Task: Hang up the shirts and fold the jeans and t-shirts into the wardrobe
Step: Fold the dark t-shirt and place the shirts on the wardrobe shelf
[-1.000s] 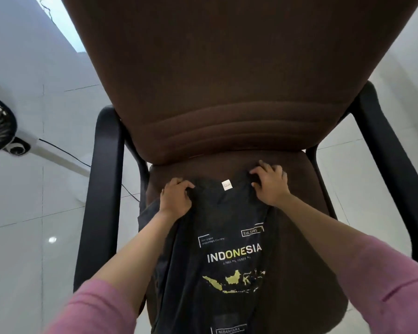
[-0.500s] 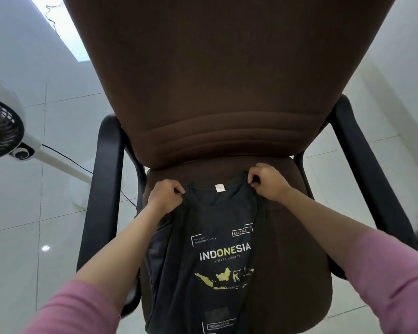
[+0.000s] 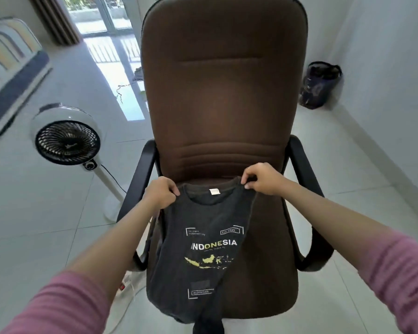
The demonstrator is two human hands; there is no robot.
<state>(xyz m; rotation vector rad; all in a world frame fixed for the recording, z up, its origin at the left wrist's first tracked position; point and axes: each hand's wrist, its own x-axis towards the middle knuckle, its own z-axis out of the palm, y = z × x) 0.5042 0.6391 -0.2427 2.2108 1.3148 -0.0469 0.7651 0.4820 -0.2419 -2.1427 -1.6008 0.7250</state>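
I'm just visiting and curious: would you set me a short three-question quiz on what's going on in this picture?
1. True or false: both hands grip the dark t-shirt at its shoulders, either side of the collar.
2. What does the t-shirt lie on? A) the floor B) the seat of the brown chair C) a bed
3. Fill in: the white fan stands on the person's ____ side.

Key
1. True: the left hand and the right hand each pinch the fabric beside the collar.
2. B
3. left
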